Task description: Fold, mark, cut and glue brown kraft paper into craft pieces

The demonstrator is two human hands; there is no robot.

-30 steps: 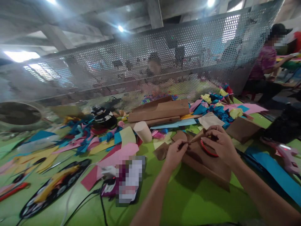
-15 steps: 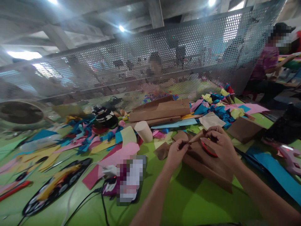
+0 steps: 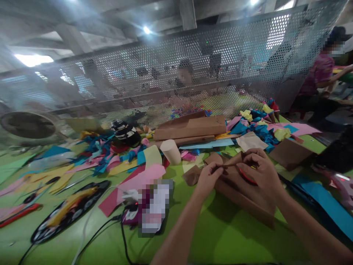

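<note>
A folded piece of brown paper [image 3: 245,191] lies on the green table in front of me, one edge lifted between my hands. My left hand [image 3: 210,176] pinches that edge at its left end. Farther right, my right hand [image 3: 257,167] has its fingers curled on the same lifted strip. A red curved handle [image 3: 248,176], perhaps of scissors, shows beneath my right fingers; the rest of it is hidden. Smaller brown paper pieces [image 3: 192,175] lie just beyond my left hand.
A beige cylinder [image 3: 171,151] stands beyond the hands, near stacked brown paper [image 3: 190,129]. Phone [image 3: 157,208], cables and a black tray [image 3: 70,209] lie left. Blue paper [image 3: 328,206] and a pink tool [image 3: 340,184] are right. A person sits far right, another behind the perforated screen.
The whole view has shifted slightly, so the table items appear a little farther right. Both hands keep their hold on the brown paper, with hardly any movement.
</note>
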